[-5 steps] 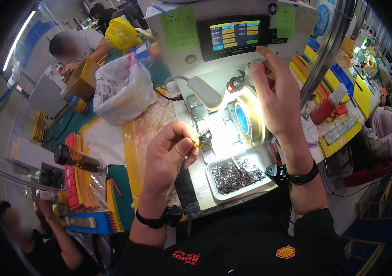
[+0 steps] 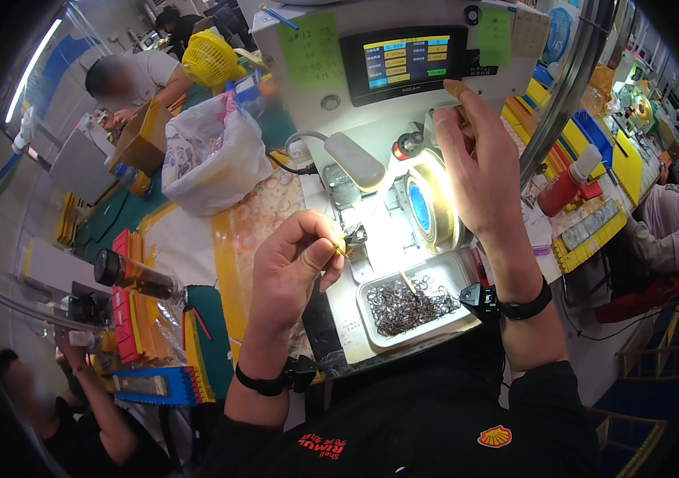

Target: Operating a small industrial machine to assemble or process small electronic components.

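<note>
1. Far left: jar (image 2: 136, 275) with dark lid, lying tilted. Red rack (image 2: 122, 315) just below it, blue toothed rack (image 2: 156, 385) nearer the wearer.
2. White plastic bag (image 2: 216, 163) further back on the table, yellow fan (image 2: 210, 60) behind it.
3. Left hand (image 2: 292, 267): thumb and fingertips pinched together on a small gold-coloured piece (image 2: 341, 249). Piece sits at the fingertips, in front of the machine, just left of a black fitting (image 2: 356, 236). Can't tell from this angle if piece and fitting touch. Exact shape too small to read.
4. Grey lamp head (image 2: 355, 161) above and beyond that hand; work area below it is brightly lit, partly washed out.
5. Machine (image 2: 308, 103) at back centre, screen (image 2: 407, 60) lit, green note on either side.
6. White tray (image 2: 365, 319) at the near edge, full of small dark curved bits (image 2: 411, 303). Wheel (image 2: 435, 203) with blue centre stands just behind it.
7. Right hand (image 2: 479, 163): index out, tip at screen's lower right corner, thumb apart from it, other fingers mostly hidden. Contact with screen: can't tell.
8. Right side: red bottle (image 2: 564, 190), white cap, near a yellow rack (image 2: 590, 239).
</note>
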`<control>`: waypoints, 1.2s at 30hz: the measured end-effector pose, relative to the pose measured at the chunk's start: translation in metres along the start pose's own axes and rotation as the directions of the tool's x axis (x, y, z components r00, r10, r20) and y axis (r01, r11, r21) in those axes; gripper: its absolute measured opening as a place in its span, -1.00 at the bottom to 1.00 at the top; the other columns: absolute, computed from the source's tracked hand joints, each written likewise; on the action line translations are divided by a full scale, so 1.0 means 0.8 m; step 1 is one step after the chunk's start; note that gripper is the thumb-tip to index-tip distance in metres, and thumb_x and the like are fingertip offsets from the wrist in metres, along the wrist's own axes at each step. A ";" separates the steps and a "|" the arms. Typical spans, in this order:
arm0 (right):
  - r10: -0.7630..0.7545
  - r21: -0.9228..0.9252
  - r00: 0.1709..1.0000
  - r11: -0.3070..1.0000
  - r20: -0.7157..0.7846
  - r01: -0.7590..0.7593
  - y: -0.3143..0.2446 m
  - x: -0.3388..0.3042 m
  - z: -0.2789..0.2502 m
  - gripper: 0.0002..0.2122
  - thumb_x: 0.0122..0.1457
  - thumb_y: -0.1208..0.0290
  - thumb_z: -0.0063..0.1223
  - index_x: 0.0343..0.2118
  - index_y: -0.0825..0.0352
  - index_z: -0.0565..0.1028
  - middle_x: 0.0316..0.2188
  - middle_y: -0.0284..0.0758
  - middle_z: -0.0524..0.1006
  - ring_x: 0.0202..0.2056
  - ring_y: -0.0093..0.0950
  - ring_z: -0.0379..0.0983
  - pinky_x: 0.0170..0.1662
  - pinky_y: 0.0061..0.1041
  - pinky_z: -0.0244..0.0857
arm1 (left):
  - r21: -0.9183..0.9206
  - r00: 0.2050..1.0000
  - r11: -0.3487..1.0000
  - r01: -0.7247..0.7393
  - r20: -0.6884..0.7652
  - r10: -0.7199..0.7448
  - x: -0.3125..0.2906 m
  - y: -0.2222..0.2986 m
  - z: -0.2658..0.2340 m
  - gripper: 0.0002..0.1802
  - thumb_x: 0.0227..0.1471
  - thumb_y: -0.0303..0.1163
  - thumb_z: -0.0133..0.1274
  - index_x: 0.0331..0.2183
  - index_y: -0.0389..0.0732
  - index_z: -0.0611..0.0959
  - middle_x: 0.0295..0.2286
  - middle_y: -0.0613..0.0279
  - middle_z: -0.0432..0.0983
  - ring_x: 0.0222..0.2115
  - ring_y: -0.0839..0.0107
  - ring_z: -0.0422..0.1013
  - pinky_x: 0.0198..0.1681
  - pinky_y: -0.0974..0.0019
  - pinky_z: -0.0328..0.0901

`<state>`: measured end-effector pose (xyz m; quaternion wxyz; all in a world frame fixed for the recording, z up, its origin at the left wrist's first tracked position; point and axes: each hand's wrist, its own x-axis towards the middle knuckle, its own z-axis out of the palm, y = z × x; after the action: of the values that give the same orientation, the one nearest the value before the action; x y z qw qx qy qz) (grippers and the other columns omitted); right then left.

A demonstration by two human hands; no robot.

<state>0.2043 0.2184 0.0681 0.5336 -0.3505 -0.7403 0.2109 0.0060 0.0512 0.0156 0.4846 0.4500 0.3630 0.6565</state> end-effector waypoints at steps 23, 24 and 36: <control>0.017 0.004 1.000 1.000 0.008 -0.017 -0.001 0.000 -0.001 -0.60 0.35 0.36 0.09 0.12 0.56 0.49 -0.41 -0.25 0.45 -0.47 -0.45 0.41 -0.32 -0.41 0.33 | 0.003 1.000 1.000 0.004 -0.001 -0.004 0.000 0.000 0.000 -0.83 0.36 -0.36 0.12 -0.21 -0.28 0.55 -0.38 0.24 0.51 -0.45 0.56 0.39 -0.46 0.52 0.24; 0.014 0.004 1.000 1.000 0.006 -0.014 -0.001 0.000 -0.001 -0.60 0.36 0.36 0.09 0.12 0.56 0.49 -0.41 -0.25 0.45 -0.47 -0.45 0.41 -0.32 -0.41 0.33 | 0.000 1.000 1.000 0.003 -0.002 -0.003 0.000 0.000 0.000 -0.82 0.36 -0.36 0.12 -0.21 -0.28 0.55 -0.37 0.24 0.51 -0.45 0.56 0.39 -0.46 0.53 0.24; 0.003 0.004 1.000 1.000 0.004 -0.003 -0.001 -0.001 -0.001 -0.61 0.35 0.37 0.09 0.11 0.58 0.48 -0.42 -0.25 0.45 -0.46 -0.45 0.41 -0.31 -0.41 0.34 | -0.004 1.000 1.000 -0.004 -0.006 0.004 -0.001 -0.002 0.000 -0.84 0.36 -0.37 0.11 -0.20 -0.27 0.55 -0.36 0.24 0.51 -0.43 0.56 0.40 -0.46 0.53 0.25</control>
<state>0.2049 0.2170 0.0687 0.5327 -0.3501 -0.7402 0.2139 0.0069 0.0507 0.0142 0.4830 0.4476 0.3625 0.6595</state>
